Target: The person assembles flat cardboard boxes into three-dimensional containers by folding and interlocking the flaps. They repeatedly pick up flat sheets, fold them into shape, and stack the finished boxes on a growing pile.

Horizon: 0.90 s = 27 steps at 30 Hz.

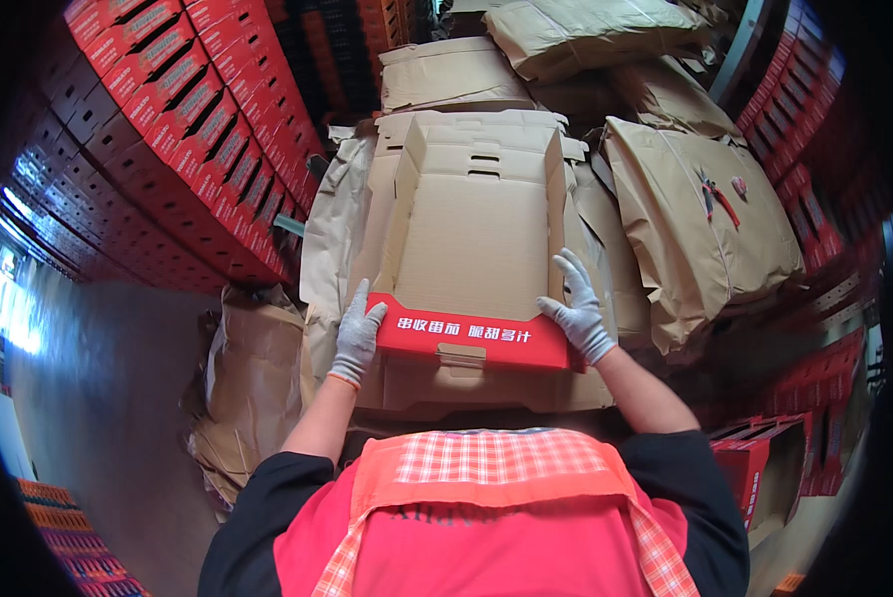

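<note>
A cardboard box [478,229], brown inside with a red front wall, lies in front of me with its top uncovered. Its front has white print and a brown flap at the hand hole; the far end shows slots. My left hand [357,336], in a pale knit glove, grips the near left corner. At the near right corner my right hand [578,310], gloved alike, holds the side wall, thumb inside and fingers along the edge. Beneath the box are flat brown cardboard blanks [436,388].
Paper-wrapped bundles [690,224] lie to the right and at the back; red-handled pliers [722,204] rest on the right one. Tall stacks of red boxes [178,109] stand left. Crumpled brown paper [252,378] hangs at left. A red box [760,463] stands low right.
</note>
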### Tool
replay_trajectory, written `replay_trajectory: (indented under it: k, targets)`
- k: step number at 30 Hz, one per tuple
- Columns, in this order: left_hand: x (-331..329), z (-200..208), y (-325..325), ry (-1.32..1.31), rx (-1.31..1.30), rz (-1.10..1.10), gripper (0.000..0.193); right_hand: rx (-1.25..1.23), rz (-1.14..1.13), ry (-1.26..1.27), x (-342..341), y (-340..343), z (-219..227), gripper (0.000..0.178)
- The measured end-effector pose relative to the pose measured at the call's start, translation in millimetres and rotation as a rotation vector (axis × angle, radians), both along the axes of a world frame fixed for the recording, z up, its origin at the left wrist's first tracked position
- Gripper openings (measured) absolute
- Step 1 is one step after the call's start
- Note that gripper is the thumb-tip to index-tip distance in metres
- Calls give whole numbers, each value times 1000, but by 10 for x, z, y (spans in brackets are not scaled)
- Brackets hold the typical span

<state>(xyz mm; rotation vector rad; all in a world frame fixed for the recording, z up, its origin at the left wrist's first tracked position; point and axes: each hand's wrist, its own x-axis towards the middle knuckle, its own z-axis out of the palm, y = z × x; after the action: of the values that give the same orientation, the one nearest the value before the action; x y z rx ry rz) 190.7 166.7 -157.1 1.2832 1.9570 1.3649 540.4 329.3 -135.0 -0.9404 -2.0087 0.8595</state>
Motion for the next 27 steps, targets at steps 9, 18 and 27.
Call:
replay_trajectory:
  k: [9, 18, 27]
  targets:
    - [633, 107, -32, -1195, 241, 273, 65, -807, 36, 461, 107, 253, 861, 73]
    - [1679, -265, 12, -1771, -342, -400, 24, 502, 352, -429, -542, -547, 2743, 56]
    - [1285, 1609, -281, 789, 805, -308, 76, 687, 29, -124, -1276, -89, 2329, 32]
